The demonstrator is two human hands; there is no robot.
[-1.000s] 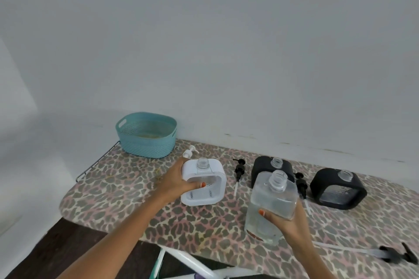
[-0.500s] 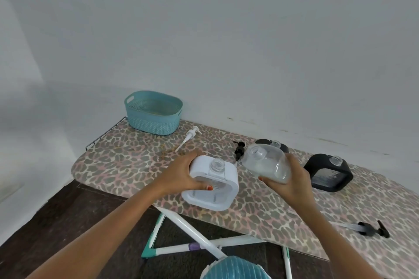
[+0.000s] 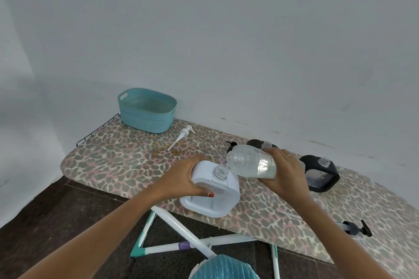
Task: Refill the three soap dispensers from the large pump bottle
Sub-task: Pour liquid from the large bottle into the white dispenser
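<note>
Basket behind dispenser, bottle right

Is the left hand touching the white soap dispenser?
Touching. The head view shows the left hand wrapped round the white soap dispenser, with its thumb pressed on the front.

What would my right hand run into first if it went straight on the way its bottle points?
Probably the white dispenser: the right hand aims the clear bottle left at its open neck, nearly touching, though depth is unclear.
</note>
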